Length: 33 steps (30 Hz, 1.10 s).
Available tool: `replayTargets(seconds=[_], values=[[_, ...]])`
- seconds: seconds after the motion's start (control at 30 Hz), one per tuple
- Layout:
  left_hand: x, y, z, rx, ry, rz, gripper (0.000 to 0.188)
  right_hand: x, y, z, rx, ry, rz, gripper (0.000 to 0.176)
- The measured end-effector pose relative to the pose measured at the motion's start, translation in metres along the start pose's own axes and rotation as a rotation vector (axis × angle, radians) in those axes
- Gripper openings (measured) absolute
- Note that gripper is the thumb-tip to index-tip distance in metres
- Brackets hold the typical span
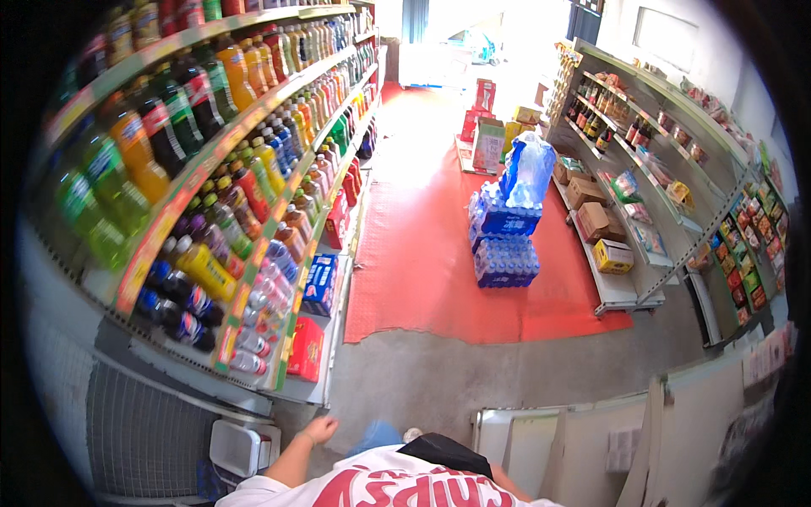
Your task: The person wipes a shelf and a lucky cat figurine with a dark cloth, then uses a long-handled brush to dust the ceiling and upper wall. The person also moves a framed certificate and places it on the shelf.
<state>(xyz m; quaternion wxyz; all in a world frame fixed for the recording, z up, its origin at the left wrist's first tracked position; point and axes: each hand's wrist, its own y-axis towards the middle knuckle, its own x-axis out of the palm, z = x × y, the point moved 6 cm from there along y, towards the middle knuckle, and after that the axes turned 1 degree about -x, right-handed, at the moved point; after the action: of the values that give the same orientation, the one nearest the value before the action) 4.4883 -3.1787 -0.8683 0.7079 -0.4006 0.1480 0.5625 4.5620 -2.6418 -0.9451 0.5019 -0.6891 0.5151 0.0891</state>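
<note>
My left hand [322, 429] is curled loosely at the lower middle, near the foot of the drinks shelf [317, 394]; nothing shows in it. A white plastic bin [234, 447] stands to its left. Of my right arm only a part shows below a black item [443, 453] at my waist; my right hand is out of view. Before me, shrink-wrapped packs of bottled water [507, 260] are stacked on a red floor mat [418, 253]. Rows of soft drink bottles [209, 266] fill the tall shelf on the left.
A metal shelf [659, 291] with bottles, bags and cartons [612, 256] runs along the right. Farther up the aisle stand cardboard boxes [488, 144]. White panels [595, 437] stand at the lower right. The mat has a ragged near edge on the concrete floor [405, 367].
</note>
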Motion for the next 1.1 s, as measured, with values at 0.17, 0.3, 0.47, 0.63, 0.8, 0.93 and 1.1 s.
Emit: replayTargets(seconds=[0.17, 0.3, 0.47, 0.63, 0.8, 0.93, 1.1], values=[[0.030, 0.033, -0.069, -0.613, 0.039, -0.472, 0.046, -0.194, 0.245, -0.157, -0.093, 0.343, 0.148, 0.024], [-0.018, 0.158, -0.075, -0.747, 0.041, -0.553, 0.047, -0.296, 0.367, -0.231, -0.179, 0.652, 0.372, 0.020], [-0.133, 0.404, -0.017, -0.726, 0.093, -0.436, 0.048, -0.308, 0.433, -0.217, 0.076, 0.353, 0.138, 0.025], [-0.290, 0.738, 0.172, -0.090, -0.057, 0.148, 0.045, -0.254, 0.480, -0.168, 0.627, 0.431, -0.163, 0.033], [-0.371, 0.971, 0.311, 0.171, -0.208, 0.248, 0.033, -0.333, 0.671, -0.238, 0.499, 0.233, -0.228, 0.031], [-0.386, 1.061, 0.320, 0.004, -0.333, 0.119, 0.033, -0.469, 0.828, -0.349, 0.190, -0.069, -0.195, 0.031], [-0.384, 1.084, 0.230, -0.517, -0.271, -0.077, 0.037, -0.710, 1.076, -0.566, -0.189, -0.054, 0.259, 0.032]])
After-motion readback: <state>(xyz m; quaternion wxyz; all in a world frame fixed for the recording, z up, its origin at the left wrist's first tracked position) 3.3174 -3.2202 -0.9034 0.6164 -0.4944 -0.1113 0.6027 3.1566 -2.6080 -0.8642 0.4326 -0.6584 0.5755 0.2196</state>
